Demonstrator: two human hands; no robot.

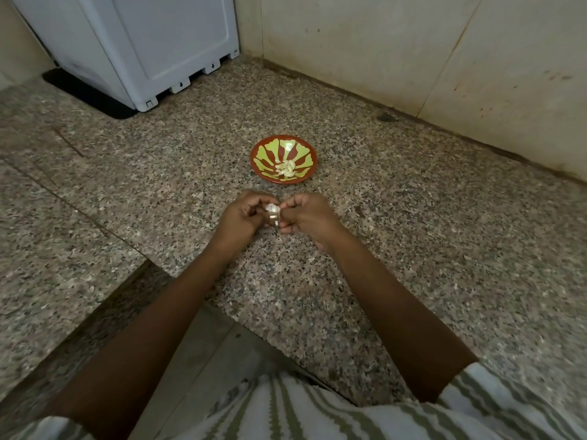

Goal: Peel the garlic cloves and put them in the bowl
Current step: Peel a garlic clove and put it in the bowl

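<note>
Both hands [276,217] pinch one garlic clove [273,211].

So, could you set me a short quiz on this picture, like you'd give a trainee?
1. True or false: the shallow red bowl with green pattern is empty.
2. Of the left hand and the right hand, which holds the papery-skinned garlic clove? A: left only. B: right only. C: both.
3. Fill in: the bowl rests on the speckled stone ____.

Key
1. False: peeled pale cloves lie in it.
2. C.
3. counter.
</note>
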